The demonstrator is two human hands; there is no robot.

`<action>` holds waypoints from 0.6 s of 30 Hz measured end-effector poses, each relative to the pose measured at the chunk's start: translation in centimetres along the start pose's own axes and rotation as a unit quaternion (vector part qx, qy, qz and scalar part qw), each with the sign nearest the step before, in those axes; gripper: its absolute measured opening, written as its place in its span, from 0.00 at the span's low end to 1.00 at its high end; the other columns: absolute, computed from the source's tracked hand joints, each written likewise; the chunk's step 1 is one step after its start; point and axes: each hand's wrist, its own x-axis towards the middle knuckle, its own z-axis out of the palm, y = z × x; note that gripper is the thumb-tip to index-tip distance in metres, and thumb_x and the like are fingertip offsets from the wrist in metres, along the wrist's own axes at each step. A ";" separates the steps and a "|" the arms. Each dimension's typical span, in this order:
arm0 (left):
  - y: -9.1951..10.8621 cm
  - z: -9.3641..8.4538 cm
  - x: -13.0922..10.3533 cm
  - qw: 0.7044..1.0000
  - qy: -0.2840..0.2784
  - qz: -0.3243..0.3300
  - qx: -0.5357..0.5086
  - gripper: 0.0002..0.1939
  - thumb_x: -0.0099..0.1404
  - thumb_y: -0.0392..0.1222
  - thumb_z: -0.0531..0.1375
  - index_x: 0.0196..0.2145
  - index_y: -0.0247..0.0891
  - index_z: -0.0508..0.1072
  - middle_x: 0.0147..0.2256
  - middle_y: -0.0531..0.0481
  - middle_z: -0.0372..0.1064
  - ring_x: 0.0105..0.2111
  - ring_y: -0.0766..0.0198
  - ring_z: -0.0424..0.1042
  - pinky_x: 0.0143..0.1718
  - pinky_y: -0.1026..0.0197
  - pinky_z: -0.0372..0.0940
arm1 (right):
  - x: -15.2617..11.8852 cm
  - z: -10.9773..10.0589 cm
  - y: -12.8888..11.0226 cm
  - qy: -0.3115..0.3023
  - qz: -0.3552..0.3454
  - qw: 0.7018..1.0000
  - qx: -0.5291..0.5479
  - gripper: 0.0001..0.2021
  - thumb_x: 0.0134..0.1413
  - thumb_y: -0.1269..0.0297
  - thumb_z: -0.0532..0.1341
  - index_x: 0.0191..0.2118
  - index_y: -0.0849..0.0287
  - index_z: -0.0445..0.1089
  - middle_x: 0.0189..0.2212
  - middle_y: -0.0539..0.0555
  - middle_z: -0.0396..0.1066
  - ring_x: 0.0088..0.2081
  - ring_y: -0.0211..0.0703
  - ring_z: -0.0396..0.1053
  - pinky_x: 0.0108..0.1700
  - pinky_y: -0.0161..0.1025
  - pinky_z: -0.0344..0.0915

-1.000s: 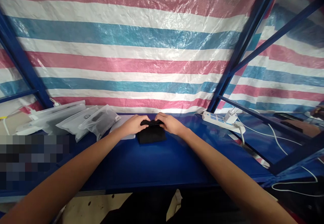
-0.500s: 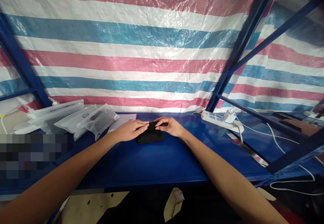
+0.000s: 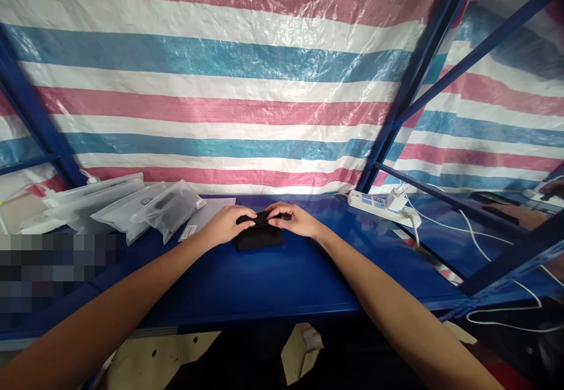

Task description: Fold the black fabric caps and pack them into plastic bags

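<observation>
A small folded black piece, which looks like cloth (image 3: 259,239), lies on the blue table (image 3: 247,290) in front of me. My left hand (image 3: 228,224) grips its upper left part, with the thumb on top and the fingers curled over the far side. Opposite it, my right hand (image 3: 294,219) pinches the upper right part between thumb and fingers. Ridges or folds show in the black fabric between my two thumbs. My fingertips on the far side are partly hidden. The near part of the cloth lies flat.
Several frosted plastic bags (image 3: 170,207) stand at the left, beside a flat pale packet (image 3: 207,217). At the right lies a white power strip (image 3: 374,205) with a plugged charger and cables. Blue metal posts (image 3: 399,96) frame a striped tarp (image 3: 220,108). Another person's hand shows at the far right.
My left fingers have gone from lying straight over the cloth to curling around its far edge. The right hand keeps its pinch. The view has shifted slightly.
</observation>
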 end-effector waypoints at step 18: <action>0.6 -0.6 -0.1 1.000 -0.010 0.024 -0.006 0.18 0.80 0.56 0.57 0.47 0.45 0.83 0.52 0.46 0.83 0.50 0.52 0.81 0.54 0.52 0.73 | 0.4 1.0 -0.1 -0.004 -0.022 0.999 -0.046 0.18 0.60 0.54 0.73 0.52 0.54 0.78 0.51 0.55 0.80 0.51 0.50 0.78 0.56 0.47 0.73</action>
